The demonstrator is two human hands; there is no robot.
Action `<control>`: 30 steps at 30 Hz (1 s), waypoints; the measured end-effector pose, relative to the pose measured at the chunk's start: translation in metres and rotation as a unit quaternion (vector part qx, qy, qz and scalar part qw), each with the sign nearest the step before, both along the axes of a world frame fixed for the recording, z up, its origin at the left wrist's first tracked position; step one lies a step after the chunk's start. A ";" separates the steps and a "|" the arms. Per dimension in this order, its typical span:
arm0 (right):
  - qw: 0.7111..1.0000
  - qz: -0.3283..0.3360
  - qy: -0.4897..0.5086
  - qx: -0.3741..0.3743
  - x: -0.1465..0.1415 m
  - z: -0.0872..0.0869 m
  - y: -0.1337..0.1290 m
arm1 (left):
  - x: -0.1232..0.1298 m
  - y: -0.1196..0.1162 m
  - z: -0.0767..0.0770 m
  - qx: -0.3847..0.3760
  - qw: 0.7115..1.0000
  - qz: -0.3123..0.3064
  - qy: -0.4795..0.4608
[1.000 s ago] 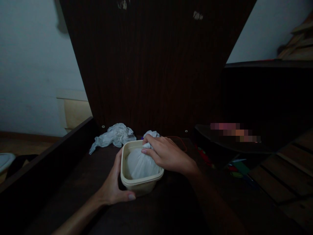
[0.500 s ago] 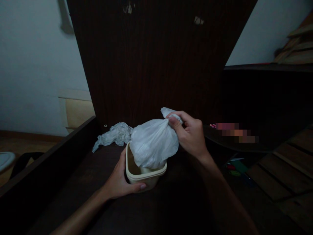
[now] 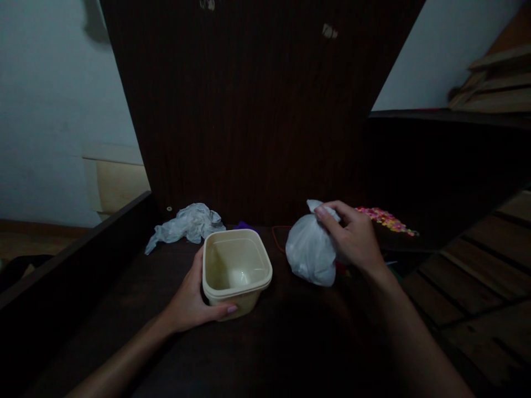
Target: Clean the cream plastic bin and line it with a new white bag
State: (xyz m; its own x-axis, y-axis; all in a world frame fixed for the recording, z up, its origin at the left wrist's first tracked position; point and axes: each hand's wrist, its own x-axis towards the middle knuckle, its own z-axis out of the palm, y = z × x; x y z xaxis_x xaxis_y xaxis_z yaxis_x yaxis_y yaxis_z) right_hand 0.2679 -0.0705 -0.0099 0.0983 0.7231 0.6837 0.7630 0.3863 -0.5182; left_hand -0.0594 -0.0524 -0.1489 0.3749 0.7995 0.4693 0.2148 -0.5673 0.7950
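White bag (image 3: 311, 254): moved since the earlier frame, out of cream tub (image 3: 249, 303) and across to the right along with right hand (image 3: 354, 235); now below and left of that hand's fingertips, well clear of the tub.
Right-hand grip: thumb and fingers pinched on the bag's gathered top, loose end sticking up past the thumb.
Bag underside: can't tell if it hangs or touches dark surface (image 3: 186, 365).
Left-hand grip: left hand (image 3: 193, 301) clamped on the tub's left side, thumb across near wall, other fingers mostly hidden.
Tub: just right of left hand, opening up, inner walls and floor showing; hardly shifted.
Crumpled bag (image 3: 193, 224): pale, beyond left hand, near the tub's far left corner.
Purple item (image 3: 246, 226): beyond left hand, behind tub, partly hidden, can't identify.
Reddish cord (image 3: 274, 237): left of right hand, between tub and white bag.
Pink and yellow pieces (image 3: 388, 219): small, scattered, just beyond right hand to its right.
Dark panel (image 3: 257, 121): upright, beyond both hands.
Side board (image 3: 83, 251): left of left hand.
Wooden slats (image 3: 485, 271): right of right hand.
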 end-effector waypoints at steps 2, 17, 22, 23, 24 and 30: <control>0.996 0.012 -0.040 -0.076 0.011 -0.018 -0.001 | 0.000 0.000 -0.002 -0.004 1.000 -0.002 -0.007; 0.924 0.024 -0.210 -0.318 0.004 -0.120 0.016 | -0.001 0.000 -0.002 0.014 1.000 0.001 -0.006; 0.885 0.025 -0.238 -0.398 0.001 -0.124 0.028 | -0.002 0.000 -0.004 0.007 1.000 -0.003 -0.008; 0.874 0.028 -0.248 -0.418 0.002 -0.123 0.030 | -0.001 0.000 -0.004 0.006 1.000 -0.004 -0.009; 0.863 0.031 -0.257 -0.435 0.002 -0.120 0.032 | -0.001 0.000 -0.003 0.006 1.000 -0.005 -0.012; 0.841 0.023 -0.299 -0.450 -0.003 -0.104 0.036 | -0.001 0.000 -0.002 0.005 1.000 -0.002 -0.012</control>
State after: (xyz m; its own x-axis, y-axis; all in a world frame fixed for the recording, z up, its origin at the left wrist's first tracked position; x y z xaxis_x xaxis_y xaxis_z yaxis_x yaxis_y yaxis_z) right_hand 0.2653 -0.0341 -0.1137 -0.1111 0.9681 -0.2247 0.9861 0.0794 -0.1457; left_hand -0.0603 -0.0527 -0.1513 0.3677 0.7931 0.4856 0.1936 -0.5761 0.7941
